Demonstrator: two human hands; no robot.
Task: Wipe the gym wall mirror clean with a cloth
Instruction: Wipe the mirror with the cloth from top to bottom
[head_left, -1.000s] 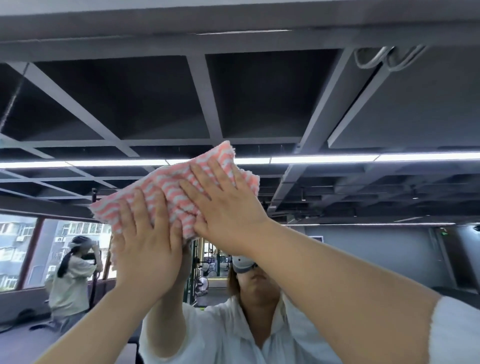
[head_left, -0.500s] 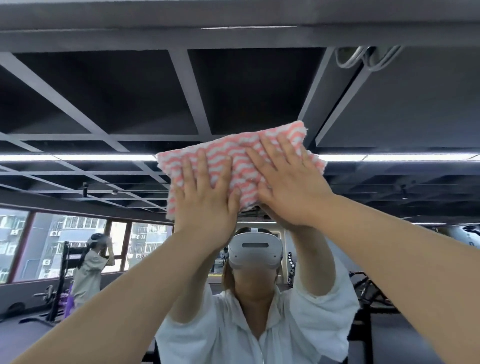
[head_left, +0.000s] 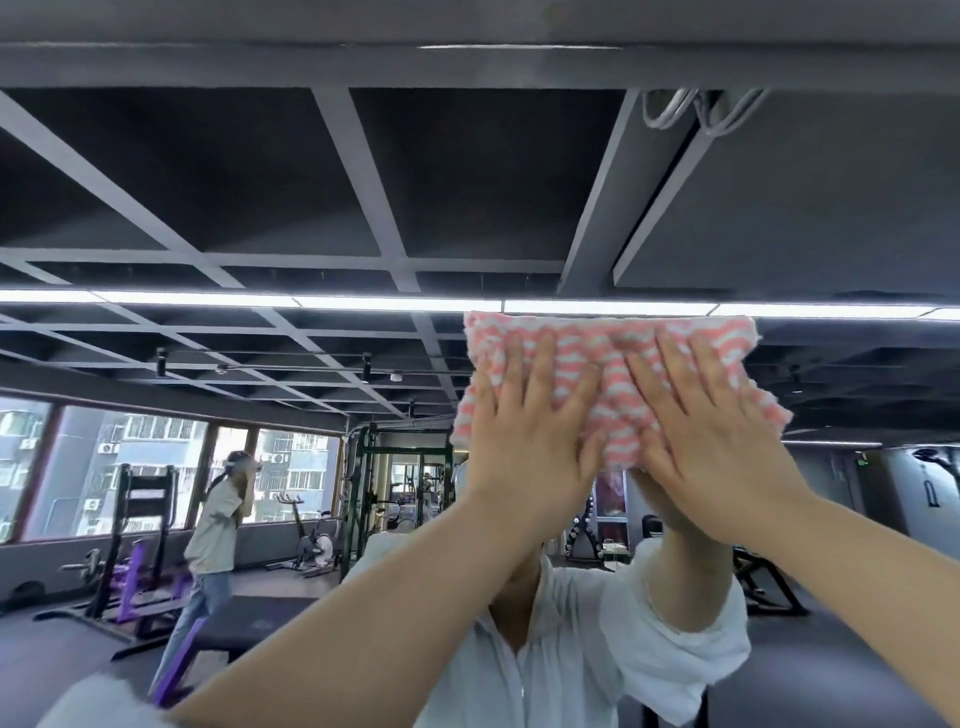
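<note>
Pressing flat against the mirror (head_left: 519, 208), both hands pin a pink-and-white striped cloth (head_left: 613, 374) to the glass, high up and right of centre. The left hand (head_left: 530, 447) covers the cloth's lower left part, its fingers (head_left: 540, 374) straight and slightly spread; the right hand (head_left: 711, 457) lies on the lower right part, fingers likewise straight and fanned, neither one curling round the fabric. Below them the glass shows the person's own white shirt (head_left: 582, 649) and raised forearms. Deeper in the reflection, another person (head_left: 213, 525) in a pale top stands at left beside a purple weight machine (head_left: 135, 566), with a green rack (head_left: 374, 499) at mid-room, windows (head_left: 156, 467) facing apartment blocks, and a long strip light (head_left: 260, 300) under the dark beamed ceiling. No writing is legible anywhere.
</note>
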